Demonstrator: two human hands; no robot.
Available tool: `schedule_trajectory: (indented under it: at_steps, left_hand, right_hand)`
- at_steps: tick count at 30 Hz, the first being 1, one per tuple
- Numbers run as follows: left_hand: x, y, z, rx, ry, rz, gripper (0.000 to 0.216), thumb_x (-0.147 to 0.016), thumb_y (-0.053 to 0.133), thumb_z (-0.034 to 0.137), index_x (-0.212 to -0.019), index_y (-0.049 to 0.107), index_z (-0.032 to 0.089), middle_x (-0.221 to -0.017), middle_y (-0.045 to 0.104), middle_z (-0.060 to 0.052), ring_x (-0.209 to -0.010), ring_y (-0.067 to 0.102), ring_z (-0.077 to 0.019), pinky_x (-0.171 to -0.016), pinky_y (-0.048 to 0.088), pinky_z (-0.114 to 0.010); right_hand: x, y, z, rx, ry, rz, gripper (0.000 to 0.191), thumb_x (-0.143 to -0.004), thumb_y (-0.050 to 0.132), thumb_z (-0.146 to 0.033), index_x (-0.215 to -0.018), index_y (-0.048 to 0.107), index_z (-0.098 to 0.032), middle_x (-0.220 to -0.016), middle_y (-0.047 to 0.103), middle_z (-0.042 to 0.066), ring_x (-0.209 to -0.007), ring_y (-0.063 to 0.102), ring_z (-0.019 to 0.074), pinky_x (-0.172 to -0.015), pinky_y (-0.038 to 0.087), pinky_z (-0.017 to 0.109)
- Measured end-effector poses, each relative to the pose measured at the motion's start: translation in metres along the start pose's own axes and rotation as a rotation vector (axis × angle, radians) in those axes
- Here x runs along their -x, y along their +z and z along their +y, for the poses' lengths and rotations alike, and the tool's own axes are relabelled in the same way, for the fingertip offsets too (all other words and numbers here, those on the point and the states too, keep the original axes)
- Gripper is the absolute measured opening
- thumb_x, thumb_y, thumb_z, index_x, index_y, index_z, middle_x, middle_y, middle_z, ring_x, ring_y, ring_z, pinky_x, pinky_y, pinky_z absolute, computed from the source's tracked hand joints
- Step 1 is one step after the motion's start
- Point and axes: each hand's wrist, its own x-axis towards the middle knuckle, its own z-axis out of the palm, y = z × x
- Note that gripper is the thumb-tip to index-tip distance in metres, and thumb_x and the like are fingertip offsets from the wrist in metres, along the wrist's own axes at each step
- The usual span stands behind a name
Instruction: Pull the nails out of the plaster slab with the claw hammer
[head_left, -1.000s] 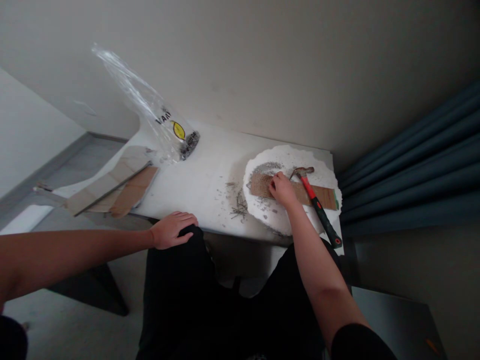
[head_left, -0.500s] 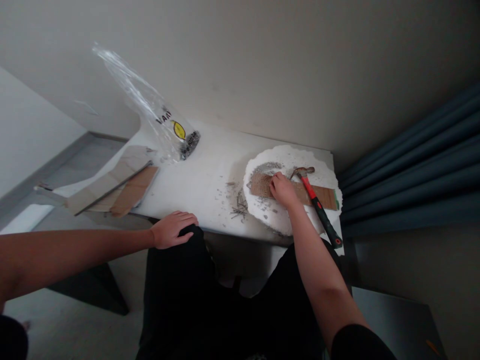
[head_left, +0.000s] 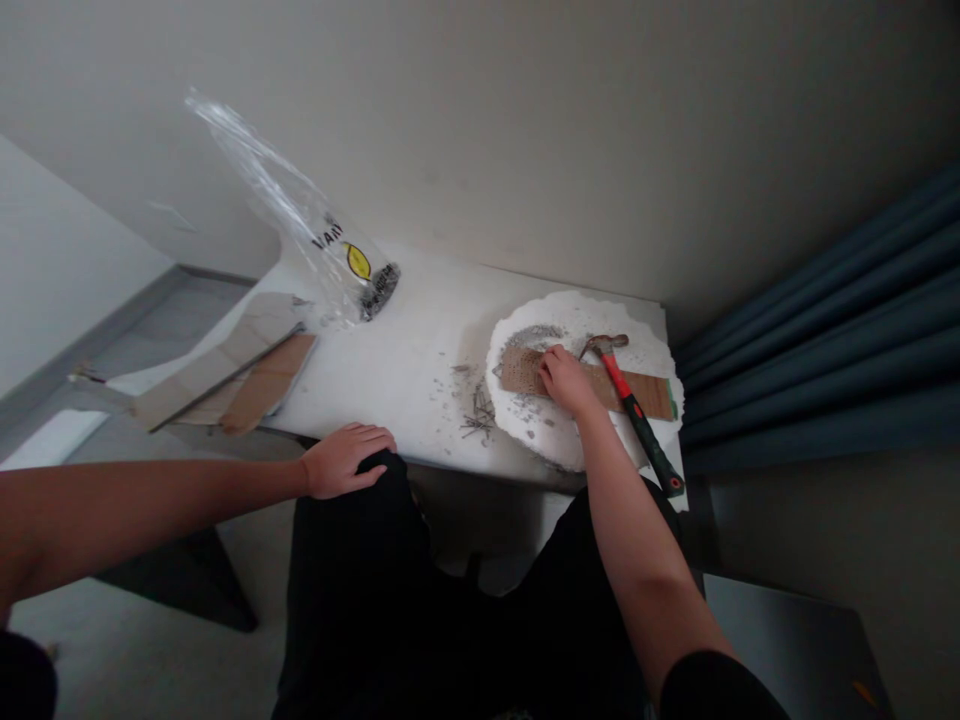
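My right hand (head_left: 564,380) is over a brown wooden board (head_left: 637,390), its fingers curled together at the surface. Whatever they pinch is too small or hidden to make out. Many small holes or nail points dot the board's left part. The board lies on a round white slab (head_left: 547,435) with a ragged edge. A claw hammer (head_left: 634,410) with a red and black handle rests across the board, right of the hand. My left hand (head_left: 349,460) lies flat on my left knee, fingers stretched out and holding nothing. Loose nails (head_left: 478,412) are scattered left of the slab.
A clear plastic bag (head_left: 330,240) with dark contents stands on the white table (head_left: 405,370) against the wall. Brown and pale board pieces (head_left: 266,385) lie at the table's left end. A blue curtain (head_left: 825,330) hangs on the right.
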Motion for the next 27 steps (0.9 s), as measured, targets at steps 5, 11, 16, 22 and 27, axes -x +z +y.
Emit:
schedule_trajectory:
  at_steps: [5,11,16,22,27]
  left_hand:
    - [0.000,0.000,0.000,0.011,0.000,0.009,0.030,-0.095,0.048,0.043,-0.111,0.064,0.023,-0.111,0.071,-0.008,-0.101,0.064,-0.0251,-0.095,0.044,-0.040]
    - [0.000,0.002,-0.003,0.009,0.002,0.007,0.030,-0.095,0.049,0.043,-0.111,0.064,0.023,-0.111,0.070,-0.008,-0.102,0.064,-0.0256,-0.096,0.044,-0.041]
    - [0.000,0.000,-0.001,0.008,0.002,0.001,0.029,-0.095,0.049,0.042,-0.111,0.063,0.023,-0.111,0.071,-0.008,-0.101,0.064,-0.0257,-0.095,0.044,-0.041]
    - [0.000,0.000,0.000,0.011,0.003,-0.001,0.029,-0.096,0.048,0.042,-0.111,0.063,0.023,-0.110,0.070,-0.008,-0.101,0.064,-0.0256,-0.095,0.044,-0.041]
    - [0.001,0.002,-0.003,0.008,0.009,0.009,0.029,-0.096,0.048,0.043,-0.111,0.063,0.022,-0.110,0.070,-0.008,-0.101,0.063,-0.0258,-0.095,0.043,-0.041]
  right_hand:
    - [-0.002,0.003,-0.005,0.047,0.037,0.017,0.015,-0.098,0.047,-0.014,-0.100,0.062,-0.014,-0.116,0.060,0.019,-0.105,0.056,0.0278,-0.099,0.047,0.043]
    - [0.002,0.000,0.001,-0.085,0.006,0.037,0.010,-0.094,0.052,-0.014,-0.096,0.060,-0.018,-0.113,0.058,0.014,-0.102,0.057,0.0252,-0.097,0.049,0.040]
    - [0.003,-0.003,0.001,-0.108,-0.021,0.041,0.011,-0.093,0.049,-0.013,-0.092,0.058,-0.019,-0.109,0.058,0.013,-0.099,0.056,0.0250,-0.094,0.049,0.040]
    - [0.003,-0.003,0.000,-0.133,0.016,0.080,0.008,-0.094,0.050,-0.018,-0.093,0.057,-0.020,-0.105,0.058,0.012,-0.097,0.057,0.0243,-0.091,0.049,0.038]
    - [0.005,-0.002,0.007,-0.259,-0.014,0.076,0.007,-0.091,0.052,-0.017,-0.091,0.058,-0.020,-0.114,0.056,0.011,-0.098,0.059,0.0210,-0.092,0.050,0.036]
